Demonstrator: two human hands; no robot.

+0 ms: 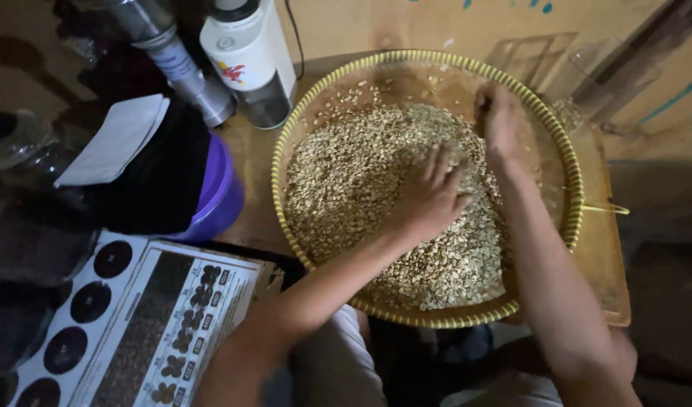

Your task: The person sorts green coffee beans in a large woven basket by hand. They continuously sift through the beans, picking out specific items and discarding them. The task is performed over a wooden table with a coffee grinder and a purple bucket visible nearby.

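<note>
A round woven tray with a yellow rim (285, 143) lies in front of me, covered with a thick layer of pale beans (346, 188). My left hand (430, 192) rests palm down on the beans near the middle, fingers spread and pressed into the heap. My right hand (498, 119) reaches to the far right part of the tray, fingers curled down among the beans; whether it pinches any is hidden.
A purple bowl (224, 192) with dark cloth and a white sheet stands left of the tray. A white bottle (248, 53) and a metal cylinder (176, 64) stand behind it. A printed chart (150, 324) lies at lower left. Clear plastic containers (579, 83) sit at right.
</note>
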